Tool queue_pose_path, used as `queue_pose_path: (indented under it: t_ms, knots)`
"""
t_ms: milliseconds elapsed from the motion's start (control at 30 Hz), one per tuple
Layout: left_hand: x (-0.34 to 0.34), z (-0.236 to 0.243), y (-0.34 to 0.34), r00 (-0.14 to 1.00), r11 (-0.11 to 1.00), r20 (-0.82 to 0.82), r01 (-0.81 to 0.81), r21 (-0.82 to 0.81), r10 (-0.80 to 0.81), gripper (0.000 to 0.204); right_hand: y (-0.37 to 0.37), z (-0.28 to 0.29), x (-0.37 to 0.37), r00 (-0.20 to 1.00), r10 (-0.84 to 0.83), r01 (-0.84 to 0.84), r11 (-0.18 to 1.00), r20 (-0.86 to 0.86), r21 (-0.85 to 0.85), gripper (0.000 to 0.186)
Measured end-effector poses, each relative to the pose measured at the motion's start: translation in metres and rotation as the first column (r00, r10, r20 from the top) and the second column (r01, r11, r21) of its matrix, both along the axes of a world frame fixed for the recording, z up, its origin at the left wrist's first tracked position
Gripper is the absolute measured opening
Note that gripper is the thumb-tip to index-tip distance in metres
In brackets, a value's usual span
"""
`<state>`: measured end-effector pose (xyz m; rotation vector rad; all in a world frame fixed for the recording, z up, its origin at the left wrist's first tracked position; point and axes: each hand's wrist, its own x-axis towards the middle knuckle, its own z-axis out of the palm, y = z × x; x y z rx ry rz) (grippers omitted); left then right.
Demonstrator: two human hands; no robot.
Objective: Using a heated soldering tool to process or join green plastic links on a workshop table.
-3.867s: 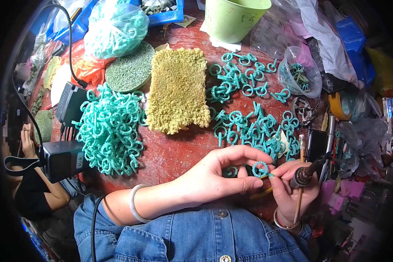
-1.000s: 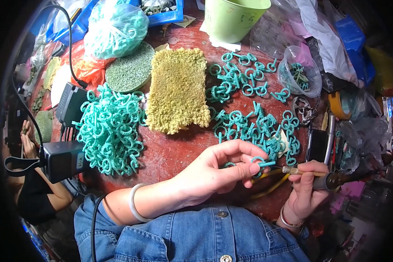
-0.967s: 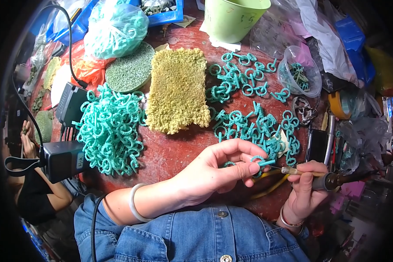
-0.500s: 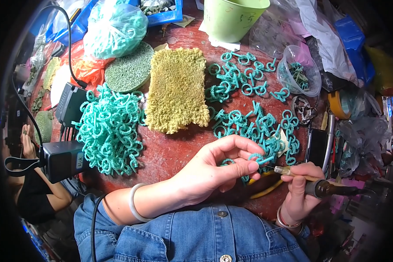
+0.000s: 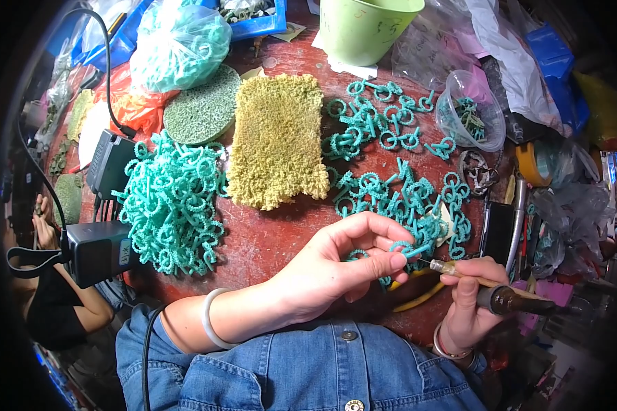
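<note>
My left hand (image 5: 353,260) pinches a turquoise ring with a short stem (image 5: 406,249) between thumb and fingers. It sits low over the table, just in front of a loose heap of similar stemmed rings (image 5: 397,195). In my right hand (image 5: 469,298) is a pen-like tool (image 5: 490,282) with a thin dark needle tip, gripped along its pale shaft. The tip points left, close to the stem of the held ring; whether they touch I cannot tell. Part of another ring (image 5: 358,255) shows behind my left fingers.
A large pile of turquoise rings (image 5: 171,205) lies left of a yellow rough-surfaced block (image 5: 277,140). Around them are a round green pad (image 5: 202,106), a green bucket (image 5: 367,31), a clear tub (image 5: 490,130) and a black power box (image 5: 99,250). Another person's arm (image 5: 82,301) shows at far left.
The tool has shifted very slightly in my right hand, its rear end turning a little. My left hand and the ring stay where they were.
</note>
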<state>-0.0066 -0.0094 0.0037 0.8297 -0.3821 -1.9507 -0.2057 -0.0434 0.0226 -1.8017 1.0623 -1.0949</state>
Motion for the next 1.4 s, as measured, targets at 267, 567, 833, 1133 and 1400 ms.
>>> queue_pose_path:
  t_ms: [267,567,833,1133,1400]
  knots:
    - [-0.003,-0.009,0.002,0.998,1.0,-0.061,-0.023,0.004,0.024,0.014,-0.007,-0.007,0.002,0.978,-0.208,0.208,0.977,-0.001,0.049,0.015]
    - [-0.003,-0.006,0.004,0.99,0.995,-0.108,0.095,0.01,-0.093,0.011,-0.011,-0.014,0.014,0.947,-0.139,0.15,0.989,-0.29,0.014,0.027]
    - [-0.004,-0.007,0.003,0.992,0.99,0.04,0.124,-0.068,-0.121,0.017,-0.009,-0.013,0.012,0.987,-0.091,0.101,0.992,-0.135,0.074,0.025]
    - [-0.008,-0.009,0.001,0.992,0.985,0.117,0.072,-0.154,-0.055,0.026,-0.007,-0.009,0.001,0.987,0.124,-0.146,0.957,0.101,0.252,0.033]
    - [-0.003,-0.006,0.002,0.988,0.99,0.136,0.095,-0.103,-0.08,0.019,-0.007,-0.008,0.001,0.972,0.206,-0.226,0.948,0.11,0.223,0.032]
